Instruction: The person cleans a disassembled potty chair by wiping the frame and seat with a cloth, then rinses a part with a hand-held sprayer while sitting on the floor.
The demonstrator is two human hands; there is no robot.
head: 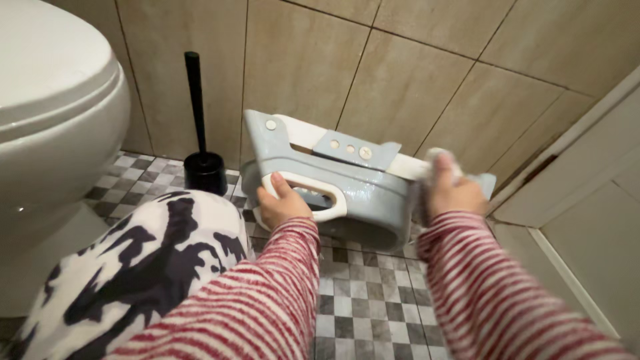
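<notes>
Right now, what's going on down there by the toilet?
A person crouches on the checkered tile floor in a bathroom corner. Their left hand grips the white handle of a grey and white plastic child's toilet seat, holding it tipped on its side against the beige tiled wall. Their right hand presses a pale cloth against the seat's far end. A black toilet brush stands beside the white toilet.

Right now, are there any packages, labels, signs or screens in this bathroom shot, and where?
None in view: no package, label, sign or screen.
The grey-and-white plastic folding step seat, gripped by the left hand, bears only round fasteners.
The right hand presses a pale cloth on its end.
</notes>
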